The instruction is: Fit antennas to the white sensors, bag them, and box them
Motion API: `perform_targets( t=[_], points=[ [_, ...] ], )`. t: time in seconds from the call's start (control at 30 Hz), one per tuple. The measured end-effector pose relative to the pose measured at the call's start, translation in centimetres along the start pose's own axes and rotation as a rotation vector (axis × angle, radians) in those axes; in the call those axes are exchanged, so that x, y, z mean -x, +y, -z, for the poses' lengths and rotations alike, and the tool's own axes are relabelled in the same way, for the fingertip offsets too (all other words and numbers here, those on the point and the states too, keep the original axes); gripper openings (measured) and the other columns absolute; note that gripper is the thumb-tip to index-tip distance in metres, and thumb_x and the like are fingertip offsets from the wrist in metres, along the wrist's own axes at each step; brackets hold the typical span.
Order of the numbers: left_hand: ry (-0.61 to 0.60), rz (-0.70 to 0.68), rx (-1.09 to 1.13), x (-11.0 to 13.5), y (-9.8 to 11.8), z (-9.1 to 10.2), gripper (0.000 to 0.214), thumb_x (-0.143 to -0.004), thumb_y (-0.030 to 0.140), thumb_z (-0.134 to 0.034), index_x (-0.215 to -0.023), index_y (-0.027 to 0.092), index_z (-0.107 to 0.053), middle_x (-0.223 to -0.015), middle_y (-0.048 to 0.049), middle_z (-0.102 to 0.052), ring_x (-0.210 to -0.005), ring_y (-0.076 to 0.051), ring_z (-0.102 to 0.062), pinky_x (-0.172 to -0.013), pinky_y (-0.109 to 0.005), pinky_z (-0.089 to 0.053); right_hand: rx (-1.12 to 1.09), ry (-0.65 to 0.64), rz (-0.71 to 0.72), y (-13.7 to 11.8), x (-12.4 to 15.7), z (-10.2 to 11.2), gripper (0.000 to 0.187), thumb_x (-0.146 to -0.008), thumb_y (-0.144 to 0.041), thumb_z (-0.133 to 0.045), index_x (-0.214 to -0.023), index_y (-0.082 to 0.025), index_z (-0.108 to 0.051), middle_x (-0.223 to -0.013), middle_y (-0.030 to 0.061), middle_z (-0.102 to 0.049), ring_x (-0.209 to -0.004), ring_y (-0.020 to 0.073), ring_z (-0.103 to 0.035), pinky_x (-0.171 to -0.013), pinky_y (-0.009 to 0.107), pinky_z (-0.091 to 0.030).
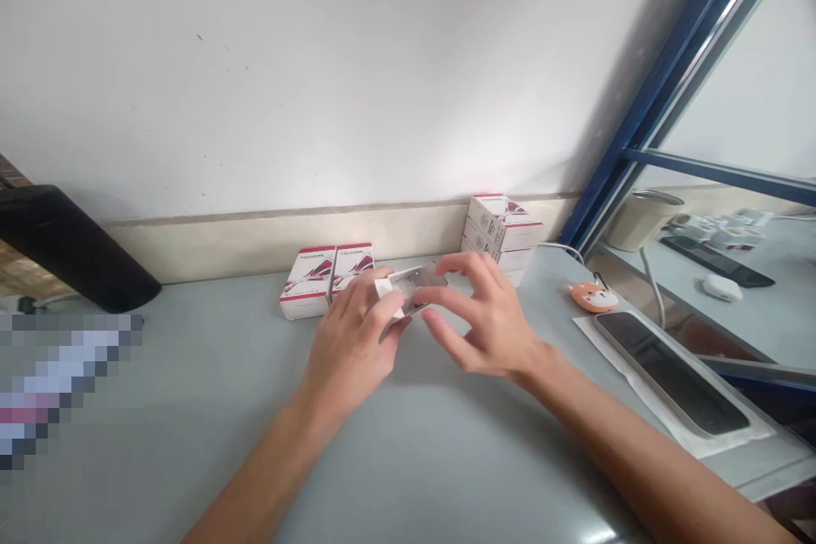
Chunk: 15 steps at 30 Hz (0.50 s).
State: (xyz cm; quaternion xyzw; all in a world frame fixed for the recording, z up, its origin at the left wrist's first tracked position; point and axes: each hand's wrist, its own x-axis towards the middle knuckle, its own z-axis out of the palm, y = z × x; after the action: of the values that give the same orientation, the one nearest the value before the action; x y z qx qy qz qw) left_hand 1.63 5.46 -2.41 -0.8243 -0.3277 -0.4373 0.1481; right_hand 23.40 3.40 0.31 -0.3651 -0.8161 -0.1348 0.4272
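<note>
Head view: the left hand (352, 348) gripped a small silver-and-white carton (417, 285) at one end, the right hand (483, 323) spread open just beside it; it looked light and stiff, best held by its edges.

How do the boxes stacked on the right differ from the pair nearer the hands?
The stack is piled about three high, while the pair sits side by side in a single layer. The stack is behind the right hand, and the pair is beside the left hand. Both are white boxes with red markings.
</note>
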Motion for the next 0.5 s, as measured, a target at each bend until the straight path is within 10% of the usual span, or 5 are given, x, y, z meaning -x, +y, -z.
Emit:
perform_targets(
  t=[0.23,0.5],
  points=[
    [-0.01,-0.034,-0.059,-0.1,-0.1,0.1,0.043,-0.092,0.01,-0.07,-0.124,0.03,-0.049,-0.135,-0.0123,-0.065,-0.118,-0.03,-0.07,-0.088,-0.042,-0.061,0.012,-0.304,0.114,1.1,-0.4,0.8,0.033,-0.098,-0.046,-0.068,-0.127,-0.03,-0.071,-0.152,0.0073,-0.059,-0.136,0.0356,-0.052,-0.108,0.056,-0.05],
    [0.005,0.008,-0.058,-0.1,-0.1,0.2,0.039,-0.092,0.016,-0.074,-0.121,0.029,-0.052,-0.134,-0.0118,-0.066,-0.114,-0.029,-0.071,-0.091,-0.044,-0.061,0.072,-0.137,0.14,2.6,-0.1,-0.2,0.016,-0.106,-0.027,-0.062,-0.116,-0.03,-0.074,-0.132,0.0013,-0.077,-0.128,0.025,-0.066,-0.101,0.043,-0.055]
  ],
)
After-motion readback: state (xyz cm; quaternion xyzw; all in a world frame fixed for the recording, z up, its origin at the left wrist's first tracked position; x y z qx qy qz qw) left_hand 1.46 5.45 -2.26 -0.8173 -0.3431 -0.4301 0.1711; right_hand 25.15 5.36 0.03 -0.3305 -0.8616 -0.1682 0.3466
